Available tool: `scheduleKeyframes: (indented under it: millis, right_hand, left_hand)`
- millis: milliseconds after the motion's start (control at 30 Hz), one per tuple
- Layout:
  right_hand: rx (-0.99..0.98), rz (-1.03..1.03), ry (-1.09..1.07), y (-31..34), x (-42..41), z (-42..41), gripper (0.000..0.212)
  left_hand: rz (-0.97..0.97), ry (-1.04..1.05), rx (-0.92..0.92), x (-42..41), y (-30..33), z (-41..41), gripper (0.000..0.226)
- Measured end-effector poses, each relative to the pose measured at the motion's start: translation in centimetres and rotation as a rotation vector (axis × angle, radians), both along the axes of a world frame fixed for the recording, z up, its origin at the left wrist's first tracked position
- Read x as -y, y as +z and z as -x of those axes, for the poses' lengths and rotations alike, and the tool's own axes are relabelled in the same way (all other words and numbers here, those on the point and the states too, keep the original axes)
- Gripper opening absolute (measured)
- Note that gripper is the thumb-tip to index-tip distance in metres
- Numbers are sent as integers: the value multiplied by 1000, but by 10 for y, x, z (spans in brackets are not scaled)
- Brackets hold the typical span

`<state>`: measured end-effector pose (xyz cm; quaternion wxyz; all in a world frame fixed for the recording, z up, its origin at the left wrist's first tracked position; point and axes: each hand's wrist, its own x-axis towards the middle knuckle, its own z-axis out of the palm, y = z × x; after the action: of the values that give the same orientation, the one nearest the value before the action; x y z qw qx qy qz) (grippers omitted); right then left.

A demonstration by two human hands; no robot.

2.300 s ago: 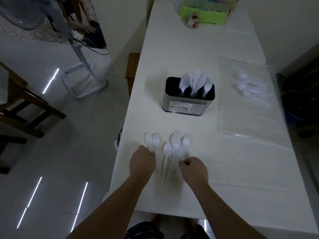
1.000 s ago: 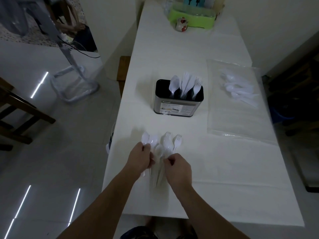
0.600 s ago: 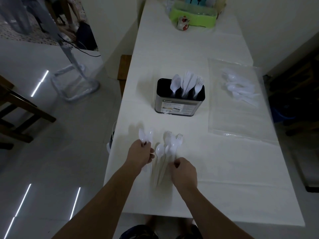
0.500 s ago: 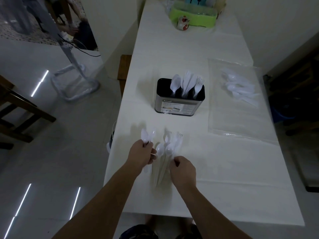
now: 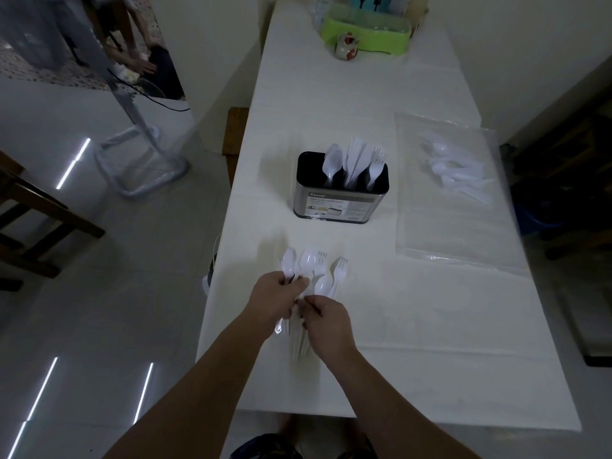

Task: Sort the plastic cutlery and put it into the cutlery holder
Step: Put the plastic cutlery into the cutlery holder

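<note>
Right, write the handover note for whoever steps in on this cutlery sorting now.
Left hand: grips a small bunch of white plastic spoons by the handles, just above the white table.
Right hand: fingers curled, pinching the handles of the loose white plastic spoons and forks lying beside the left hand.
Done: the black and steel cutlery holder further back already holds a spoon, knives and forks in separate slots.
Left: finish sorting this pile and slot it in. More cutlery lies in the clear plastic bag on the right.

Glossy pale tile floor (image 5: pixel 109 260), light streaks; cream wall (image 5: pixel 516 44); dark wooden chair (image 5: pixel 29 220) left.
</note>
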<state>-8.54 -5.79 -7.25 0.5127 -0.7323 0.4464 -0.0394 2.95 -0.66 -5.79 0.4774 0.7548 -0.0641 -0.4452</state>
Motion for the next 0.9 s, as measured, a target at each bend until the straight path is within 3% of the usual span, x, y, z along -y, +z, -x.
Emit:
scheduleKeyframes:
  millis: [100, 267, 433, 633, 733, 900]
  right_hand:
    - [-89, 18, 18, 1, -1, 1, 31]
    - [-404, 218, -17, -8, -2, 15, 29]
    - [-500, 217, 23, -6, -3, 13, 26]
    - [-482, 29, -73, -7, -2, 8, 23]
    - [-393, -43, -118, 0, 0, 7, 23]
    - [-213, -66, -58, 15, -6, -11, 37]
  left_hand:
    - [-32, -13, 37, -1, -1, -1, 27]
    - [-63, 50, 81, -5, -7, -10, 17]
    - [-116, 38, 159, -4, -8, -13, 21]
    - [-34, 119, 29, -3, -12, -11, 19]
    - [-6, 159, -53, -5, -13, -10, 18]
    - [-16, 79, -40, -8, -13, -7, 29]
